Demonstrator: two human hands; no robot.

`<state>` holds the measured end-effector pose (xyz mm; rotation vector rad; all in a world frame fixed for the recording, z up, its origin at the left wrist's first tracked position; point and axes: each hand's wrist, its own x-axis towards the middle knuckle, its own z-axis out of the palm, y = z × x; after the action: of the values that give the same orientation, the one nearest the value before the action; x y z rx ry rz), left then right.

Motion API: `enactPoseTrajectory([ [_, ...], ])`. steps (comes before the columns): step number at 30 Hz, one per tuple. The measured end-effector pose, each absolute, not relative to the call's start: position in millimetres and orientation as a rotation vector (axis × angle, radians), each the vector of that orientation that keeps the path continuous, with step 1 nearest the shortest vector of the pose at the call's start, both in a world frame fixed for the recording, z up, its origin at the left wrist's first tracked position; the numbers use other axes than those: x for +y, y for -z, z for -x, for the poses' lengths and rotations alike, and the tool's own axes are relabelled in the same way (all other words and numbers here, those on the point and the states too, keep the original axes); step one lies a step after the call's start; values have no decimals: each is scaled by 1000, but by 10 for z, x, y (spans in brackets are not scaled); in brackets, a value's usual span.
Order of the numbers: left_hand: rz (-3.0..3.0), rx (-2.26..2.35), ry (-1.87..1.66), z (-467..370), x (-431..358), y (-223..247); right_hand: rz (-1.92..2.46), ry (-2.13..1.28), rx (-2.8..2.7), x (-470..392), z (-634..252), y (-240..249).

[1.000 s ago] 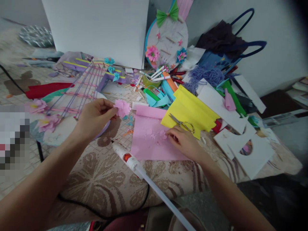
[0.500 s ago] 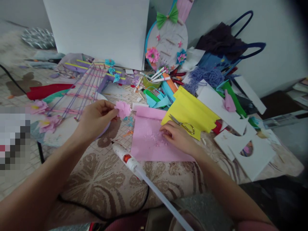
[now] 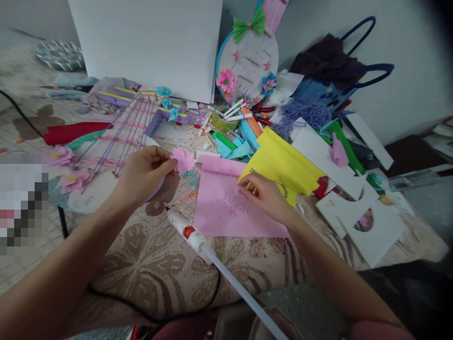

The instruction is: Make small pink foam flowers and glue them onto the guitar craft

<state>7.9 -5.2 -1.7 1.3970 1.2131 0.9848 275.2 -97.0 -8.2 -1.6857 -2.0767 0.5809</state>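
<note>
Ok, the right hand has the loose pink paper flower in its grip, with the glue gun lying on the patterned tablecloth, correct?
Not quite: the left hand holds the pink paper flower, as the head view shows. The glue gun does lie on the patterned tablecloth.

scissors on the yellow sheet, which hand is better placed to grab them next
Right, probably: the right hand is close by the scissors, partly hiding them, though whether it holds anything is unclear. The left hand is farther off, pinching a pink flower.
</note>
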Motion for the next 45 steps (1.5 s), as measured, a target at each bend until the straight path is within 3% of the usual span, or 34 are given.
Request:
enactPoseTrajectory([
  [9, -1404, 1176, -997, -74, -29, 69, 1603, -627, -2403, -1232, -2725, 162],
  [16, -1442, 1218, -989, -67, -41, 47, 1694, -735, -1879, -1135, -2774, 191],
  [22, -1420, 1209, -976, -85, -55, 18, 1575, -1167, -1520, -1091, -2806, 246],
  [26, -1387, 1183, -975, -75, -53, 43, 1489, -1274, -1439, -1026, -2801, 233],
  [32, -1469, 1140, -973, -40, -45, 112, 1501, -1088, -1471, -906, -2698, 149],
  [45, -1430, 1134, -976, -78, -81, 118, 1204, -1079, -1452, -726, -2219, 88],
])
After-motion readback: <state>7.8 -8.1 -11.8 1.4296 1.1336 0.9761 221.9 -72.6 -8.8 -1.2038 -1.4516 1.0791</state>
